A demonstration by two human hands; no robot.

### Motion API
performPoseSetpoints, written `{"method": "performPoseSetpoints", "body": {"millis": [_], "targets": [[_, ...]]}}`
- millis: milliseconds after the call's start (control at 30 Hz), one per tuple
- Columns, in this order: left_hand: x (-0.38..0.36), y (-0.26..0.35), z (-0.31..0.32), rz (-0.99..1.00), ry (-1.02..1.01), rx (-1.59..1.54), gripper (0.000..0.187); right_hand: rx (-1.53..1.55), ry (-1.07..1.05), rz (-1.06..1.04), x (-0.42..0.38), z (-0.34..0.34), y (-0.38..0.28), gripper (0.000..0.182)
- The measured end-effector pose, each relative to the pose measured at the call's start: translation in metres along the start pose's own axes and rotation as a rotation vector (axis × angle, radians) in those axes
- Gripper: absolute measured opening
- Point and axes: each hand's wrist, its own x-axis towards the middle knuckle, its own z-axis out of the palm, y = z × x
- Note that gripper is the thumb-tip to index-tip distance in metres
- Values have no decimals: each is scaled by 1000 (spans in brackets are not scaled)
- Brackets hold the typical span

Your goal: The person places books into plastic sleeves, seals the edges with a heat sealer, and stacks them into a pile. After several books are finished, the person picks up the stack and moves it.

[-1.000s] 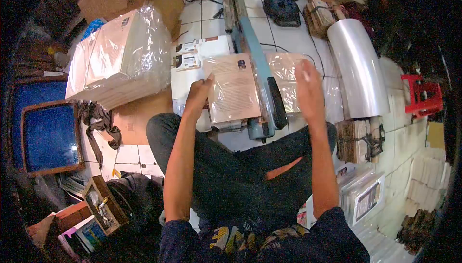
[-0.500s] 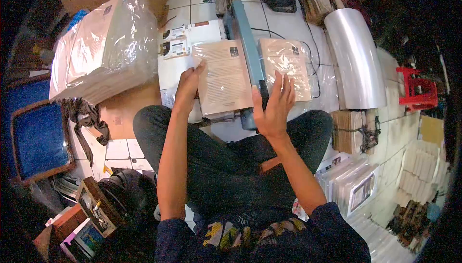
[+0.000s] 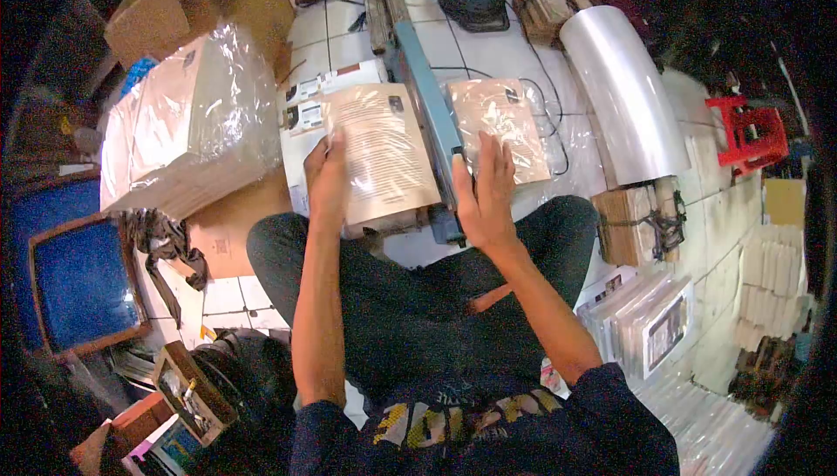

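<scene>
My left hand (image 3: 327, 181) is closed on the left edge of a printed, cream-coloured book (image 3: 384, 158) in clear plastic, thumb on top. The book lies slightly tilted, close beside the long blue-grey bar of a plastic sealer (image 3: 425, 84). My right hand (image 3: 488, 201) is open. Its fingers stretch flat over the lower left part of a second plastic-covered book (image 3: 510, 114) right of the bar, while the thumb rests by the bar's black near end. Loose clear film spreads around the second book. White printed packaging (image 3: 301, 119) lies partly hidden under the first book.
A big stack of wrapped books (image 3: 166, 127) stands at left, near an open cardboard box (image 3: 196, 5). A roll of clear film (image 3: 623, 92), tied books (image 3: 628, 223) and a red plastic stool (image 3: 750, 136) are at right. A black cable (image 3: 562, 127) crosses the tiles.
The whole view has shifted a little. The left book has tilted, and its near right corner has drawn away from the bar. My right hand stays by the bar's near end.
</scene>
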Motion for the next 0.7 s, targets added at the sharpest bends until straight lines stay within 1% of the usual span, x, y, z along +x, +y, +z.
{"method": "performPoseSetpoints", "body": {"millis": [33, 67, 100, 133, 167, 200, 233, 267, 300, 333, 367, 400, 433, 500, 567, 633, 667, 700], "targets": [[-9, 11, 0, -12, 9, -24, 48, 1, 15, 0, 3, -6, -3, 64], [-15, 13, -7, 13, -159, -249, 49, -8, 31, -107, 8, -20, -14, 67], [-17, 12, -13, 18, -183, -242, 49, -21, 53, -213, 14, -36, -25, 70], [-15, 9, -17, -9, -182, -296, 48, -103, 13, -217, 20, -49, -41, 78], [-13, 8, -19, -45, -201, -349, 48, -186, 51, -243, 24, -57, -54, 83], [-19, 6, -22, 52, -230, -311, 48, -447, 52, -299, 27, -57, -58, 79], [-22, 0, -24, 137, -288, -286, 48, -536, -75, -411, 27, -53, -59, 70], [-10, -3, -34, -59, -838, -654, 49, -276, -514, -380, 30, -79, -74, 61], [6, -6, -33, -326, -1364, -1020, 51, -152, -190, -757, 23, -58, -60, 58], [-3, -6, -35, -318, -1380, -1008, 51, -92, -680, -630, 30, -96, -88, 53], [-15, -6, -32, -268, -1232, -945, 51, -24, -7, -1080, 28, -66, -73, 34], [-22, -5, -35, -214, -1058, -872, 52, -107, 219, -1275, 35, -70, -79, 17], [-23, 0, -33, -198, -930, -823, 52, -122, 270, -1243, 33, -72, -81, 13], [-20, 15, -26, -200, -741, -766, 53, -188, 121, -1089, 18, -115, -81, 14], [-19, 18, -16, -242, -590, -734, 54, -79, 321, -906, 1, -147, -62, 15], [-21, 20, -8, -288, -449, -704, 55, 106, 317, -673, -24, -197, -35, 22], [-20, 21, -7, -297, -386, -690, 56, 211, 328, -498, -43, -226, -22, 26], [-22, 20, -3, -318, -322, -691, 56, -4, 433, -297, -65, -252, -13, 32]]}}
